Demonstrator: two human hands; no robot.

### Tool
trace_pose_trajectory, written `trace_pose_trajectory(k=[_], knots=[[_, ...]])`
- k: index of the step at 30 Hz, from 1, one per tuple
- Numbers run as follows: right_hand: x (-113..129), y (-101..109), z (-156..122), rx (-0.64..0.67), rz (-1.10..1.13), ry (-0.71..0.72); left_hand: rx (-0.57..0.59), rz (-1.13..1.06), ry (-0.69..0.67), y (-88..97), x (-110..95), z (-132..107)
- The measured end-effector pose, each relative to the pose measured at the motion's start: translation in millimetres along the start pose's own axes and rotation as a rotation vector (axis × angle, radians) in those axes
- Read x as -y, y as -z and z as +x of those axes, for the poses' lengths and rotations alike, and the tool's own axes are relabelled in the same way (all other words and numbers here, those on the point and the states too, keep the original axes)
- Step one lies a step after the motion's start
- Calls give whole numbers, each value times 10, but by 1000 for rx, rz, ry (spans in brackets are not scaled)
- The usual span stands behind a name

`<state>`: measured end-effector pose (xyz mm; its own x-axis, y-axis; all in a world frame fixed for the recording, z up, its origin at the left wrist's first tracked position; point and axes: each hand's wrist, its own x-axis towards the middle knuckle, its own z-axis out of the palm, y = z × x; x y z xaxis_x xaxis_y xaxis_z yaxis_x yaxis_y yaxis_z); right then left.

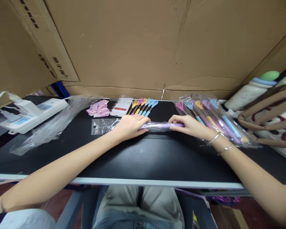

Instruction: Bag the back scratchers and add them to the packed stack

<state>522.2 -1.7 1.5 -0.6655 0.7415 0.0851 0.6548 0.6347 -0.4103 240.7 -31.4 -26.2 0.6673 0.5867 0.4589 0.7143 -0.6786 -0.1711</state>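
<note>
A purple stick-shaped tool point(160, 126) lies across the black table point(143, 159), partly inside a clear plastic sleeve point(102, 126). My left hand point(131, 126) lies flat on the sleeve, fingers stretched toward the tool. My right hand point(188, 124) pinches the tool's right end. A row of loose tools point(144, 106) with yellow, pink and blue claw heads lies just behind my hands. To the right sits a pile of bagged tools point(214, 119).
Small pink packets point(98, 108) and a white card point(121, 107) lie at the back. A white power strip point(30, 114) and crumpled clear plastic point(50, 127) are on the left. Cardboard point(143, 44) walls the back. A bottle point(250, 90) and woven bag point(271, 117) stand right.
</note>
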Motion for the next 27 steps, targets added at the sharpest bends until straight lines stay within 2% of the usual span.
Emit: trace_pose_trajectory(k=[14,18,24,27], knots=[[149,-194,33,2,302,12,-27,-86,53,-6,-55,-7],[106,-146,23,52,304,5,0,-91,75,15,-63,1],[-48,9,-15,154,330,-93,34,-103,130,37,-29,11],[-70,49,-23,197,288,-64,29,-90,145,42,-26,14]])
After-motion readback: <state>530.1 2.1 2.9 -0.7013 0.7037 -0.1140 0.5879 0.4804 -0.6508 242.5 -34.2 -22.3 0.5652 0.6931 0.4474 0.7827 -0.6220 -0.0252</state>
